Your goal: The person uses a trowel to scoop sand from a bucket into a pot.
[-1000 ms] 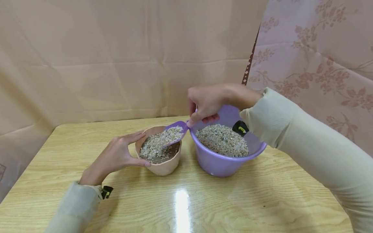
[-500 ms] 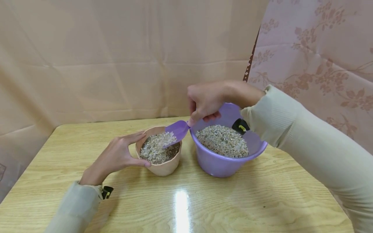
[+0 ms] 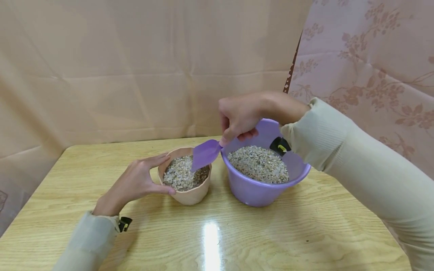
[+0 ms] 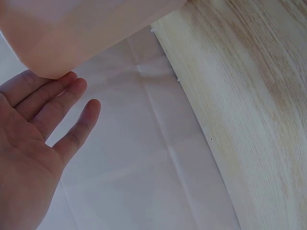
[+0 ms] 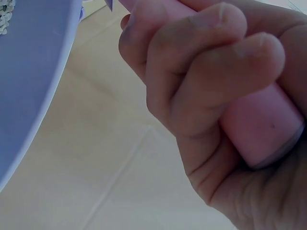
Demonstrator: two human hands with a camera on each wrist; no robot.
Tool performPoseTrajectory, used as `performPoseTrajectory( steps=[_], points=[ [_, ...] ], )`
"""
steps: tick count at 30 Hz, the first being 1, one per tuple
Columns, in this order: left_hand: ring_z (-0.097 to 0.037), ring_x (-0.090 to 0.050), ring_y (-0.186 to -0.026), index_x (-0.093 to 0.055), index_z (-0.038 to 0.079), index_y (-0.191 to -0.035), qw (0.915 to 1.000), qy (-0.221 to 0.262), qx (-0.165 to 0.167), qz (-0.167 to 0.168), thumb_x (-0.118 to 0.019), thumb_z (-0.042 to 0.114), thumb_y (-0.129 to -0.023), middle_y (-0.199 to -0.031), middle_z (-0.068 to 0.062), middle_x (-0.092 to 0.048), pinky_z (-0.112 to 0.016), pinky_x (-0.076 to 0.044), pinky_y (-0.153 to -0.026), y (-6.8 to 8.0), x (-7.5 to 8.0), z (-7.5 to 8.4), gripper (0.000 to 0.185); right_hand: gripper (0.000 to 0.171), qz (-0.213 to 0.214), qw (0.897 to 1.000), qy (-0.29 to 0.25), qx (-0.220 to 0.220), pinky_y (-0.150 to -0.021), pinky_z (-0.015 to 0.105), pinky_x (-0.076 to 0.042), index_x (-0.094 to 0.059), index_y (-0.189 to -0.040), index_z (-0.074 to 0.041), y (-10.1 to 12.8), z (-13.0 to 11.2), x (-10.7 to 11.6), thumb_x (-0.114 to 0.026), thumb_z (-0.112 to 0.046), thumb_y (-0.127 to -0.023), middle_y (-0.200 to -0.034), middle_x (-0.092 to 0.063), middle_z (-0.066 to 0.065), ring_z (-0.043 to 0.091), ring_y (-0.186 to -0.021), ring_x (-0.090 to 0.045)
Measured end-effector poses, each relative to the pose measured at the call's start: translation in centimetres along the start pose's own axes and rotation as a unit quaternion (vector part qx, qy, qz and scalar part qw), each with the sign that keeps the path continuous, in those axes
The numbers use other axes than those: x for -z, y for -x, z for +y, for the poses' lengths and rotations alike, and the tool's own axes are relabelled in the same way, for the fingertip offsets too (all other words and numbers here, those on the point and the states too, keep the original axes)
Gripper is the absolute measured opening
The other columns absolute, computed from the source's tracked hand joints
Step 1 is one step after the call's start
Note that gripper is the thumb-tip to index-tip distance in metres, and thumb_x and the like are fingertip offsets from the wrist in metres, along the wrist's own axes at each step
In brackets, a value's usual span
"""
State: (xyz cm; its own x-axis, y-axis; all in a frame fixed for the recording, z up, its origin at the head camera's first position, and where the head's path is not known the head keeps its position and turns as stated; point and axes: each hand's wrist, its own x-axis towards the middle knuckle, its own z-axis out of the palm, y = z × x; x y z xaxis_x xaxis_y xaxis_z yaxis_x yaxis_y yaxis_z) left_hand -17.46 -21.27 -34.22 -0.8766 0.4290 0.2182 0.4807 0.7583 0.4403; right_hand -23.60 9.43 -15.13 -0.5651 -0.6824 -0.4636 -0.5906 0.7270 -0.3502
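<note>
Tipping a purple scoop (image 3: 205,153) blade-down over a small beige pot (image 3: 185,175), with the right hand (image 3: 240,117) curled round its pink handle; blade seemingly emptied, nothing visible on it. Steadying the pot with the left hand (image 3: 135,182), thumb and fingers spread along its wall. Sitting just right of the pot on the wooden table (image 3: 210,233), a purple basin (image 3: 262,177) with plenty of gravel (image 3: 258,163) left inside. Filled nearly to the rim, by the look of it, with only a dark patch showing near the pot's right side; probably little more needed.

From the left wrist: straight, relaxed fingers (image 4: 67,103) lying against the beige pot's (image 4: 81,28) underside, pressing rather than clasping.

From the right wrist: gripping the pink handle (image 5: 261,129) tightly, fingers (image 5: 211,67) wrapped fully round; basin wall (image 5: 33,72) close at left.
</note>
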Motion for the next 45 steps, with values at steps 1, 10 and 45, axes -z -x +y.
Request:
performPoseTrajectory(
  steps=[1, 10, 45],
  points=[
    [-0.04, -0.053, -0.127, -0.055, 0.009, -0.143, 1.0, 0.0, 0.002, -0.002, -0.087, 0.062, -0.06, -0.144, -0.01, -0.054, -0.057, -0.046, -0.097, 0.0, 0.0, 0.0, 0.103, 0.029, 0.001, 1.0, -0.001, 0.0, -0.043, 0.023, -0.046, -0.076, -0.071, -0.007, 0.0, 0.0, 0.0, -0.071, -0.025, -0.093, -0.055, -0.064, 0.006, 0.01, -0.04, -0.052],
    [-0.04, -0.057, -0.122, -0.056, 0.01, -0.142, 1.0, -0.003, -0.007, 0.003, -0.087, 0.061, -0.061, -0.141, -0.01, -0.056, -0.056, -0.049, -0.094, -0.1, 0.0, -0.2, 0.101, 0.025, 0.03, 0.999, -0.032, 0.022, -0.044, 0.022, -0.041, -0.077, -0.076, -0.011, 0.8, 0.9, 0.0, -0.07, -0.027, -0.093, -0.054, -0.061, 0.005, 0.01, -0.039, -0.048],
    [-0.035, -0.061, -0.118, -0.056, 0.015, -0.141, 0.9974, -0.043, 0.047, 0.034, -0.062, 0.064, -0.089, -0.135, -0.011, -0.061, -0.057, -0.048, -0.092, -1.8, 1.1, 2.0, 0.072, 0.021, 0.14, 0.984, -0.11, 0.015, -0.04, 0.029, -0.045, -0.078, -0.103, -0.013, 7.2, 10.7, -3.3, -0.07, -0.03, -0.095, -0.057, -0.058, 0.005, 0.013, -0.042, -0.048]
  ],
)
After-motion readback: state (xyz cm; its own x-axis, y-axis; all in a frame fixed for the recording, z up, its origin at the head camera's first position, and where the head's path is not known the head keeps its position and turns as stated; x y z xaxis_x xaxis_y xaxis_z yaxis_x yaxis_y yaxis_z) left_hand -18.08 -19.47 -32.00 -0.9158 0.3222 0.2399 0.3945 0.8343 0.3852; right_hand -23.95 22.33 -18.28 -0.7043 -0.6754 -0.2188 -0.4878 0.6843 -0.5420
